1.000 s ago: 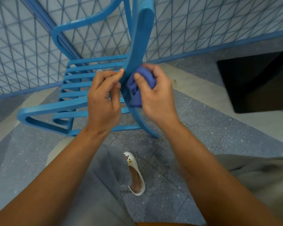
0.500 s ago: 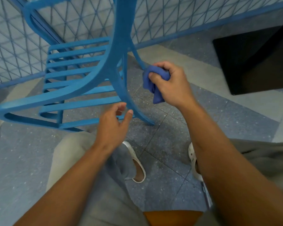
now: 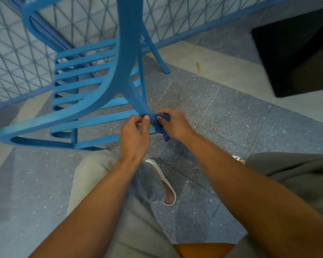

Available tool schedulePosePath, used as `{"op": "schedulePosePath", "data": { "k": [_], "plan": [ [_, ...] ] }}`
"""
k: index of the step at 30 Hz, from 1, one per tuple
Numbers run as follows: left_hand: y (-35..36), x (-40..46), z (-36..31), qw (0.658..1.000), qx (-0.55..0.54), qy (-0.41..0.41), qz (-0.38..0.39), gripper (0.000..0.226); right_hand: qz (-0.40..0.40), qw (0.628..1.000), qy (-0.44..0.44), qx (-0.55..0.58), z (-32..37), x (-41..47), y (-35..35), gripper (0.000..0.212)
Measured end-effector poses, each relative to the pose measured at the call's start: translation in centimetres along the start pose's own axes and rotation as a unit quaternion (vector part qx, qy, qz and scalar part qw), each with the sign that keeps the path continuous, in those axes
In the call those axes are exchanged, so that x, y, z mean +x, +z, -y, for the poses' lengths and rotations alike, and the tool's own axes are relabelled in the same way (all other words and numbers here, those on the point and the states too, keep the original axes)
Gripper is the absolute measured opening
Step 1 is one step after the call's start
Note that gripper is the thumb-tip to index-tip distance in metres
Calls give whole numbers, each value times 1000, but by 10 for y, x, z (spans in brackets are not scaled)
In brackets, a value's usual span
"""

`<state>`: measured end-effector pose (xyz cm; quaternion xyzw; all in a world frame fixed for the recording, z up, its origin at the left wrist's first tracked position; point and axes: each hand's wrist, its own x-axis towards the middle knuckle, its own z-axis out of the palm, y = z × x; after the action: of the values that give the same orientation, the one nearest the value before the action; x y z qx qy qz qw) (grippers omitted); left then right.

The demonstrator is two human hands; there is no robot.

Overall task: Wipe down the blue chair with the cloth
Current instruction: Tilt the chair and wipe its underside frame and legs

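The blue slatted chair (image 3: 93, 86) fills the upper left of the head view, its curved frame sweeping down toward me. A dark blue cloth (image 3: 162, 127) is bunched in my right hand (image 3: 172, 124), which presses it against the lower end of the near chair leg. My left hand (image 3: 135, 135) is on the other side of that same leg, thumb and fingers pinching it just left of the cloth. The foot of the leg is hidden behind my hands.
A blue wire-mesh fence (image 3: 17, 58) runs behind the chair. A black block (image 3: 295, 53) stands on the floor at the upper right. My knees in grey trousers and a white clog (image 3: 166, 183) lie below my hands on the speckled grey tiles.
My left hand rose from the air below the chair and took hold of the leg. My right hand brought the cloth down and left onto the lower leg.
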<state>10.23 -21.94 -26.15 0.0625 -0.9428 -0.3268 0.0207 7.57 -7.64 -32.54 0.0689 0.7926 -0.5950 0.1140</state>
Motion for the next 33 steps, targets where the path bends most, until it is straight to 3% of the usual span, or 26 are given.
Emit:
{"op": "schedulePosePath", "data": {
  "k": [8, 12, 16, 21, 23, 25, 27, 33],
  "plan": [
    [-9, 12, -5, 992, 109, 30, 51, 34, -11, 996, 15, 89, 25, 2, -9, 13],
    [-6, 10, -1, 992, 86, 13, 89, 37, -63, 987, 108, 103, 18, -13, -28, 48],
    [-10, 14, -3, 996, 41, -32, 73, 38, -84, 976, 167, 114, 0, -29, -55, 54],
    [-7, 13, -1, 982, 118, -2, 148, 59, -42, 992, 100, 66, -18, -39, -73, 20],
    [-2, 12, 2, 979, 137, -1, 153, 54, -22, 995, 75, 68, -27, -38, -68, 17],
    [1, 12, 2, 984, 132, -19, 118, 43, -9, 995, 59, 77, -39, -31, -58, 19],
    [3, 12, 0, 990, 111, -36, 79, 49, 7, 997, 29, 77, -49, -19, -44, 19],
    [18, 16, -6, 996, 91, 13, 7, 39, -27, 988, -75, 129, -45, 6, 10, 23]
  ]
}}
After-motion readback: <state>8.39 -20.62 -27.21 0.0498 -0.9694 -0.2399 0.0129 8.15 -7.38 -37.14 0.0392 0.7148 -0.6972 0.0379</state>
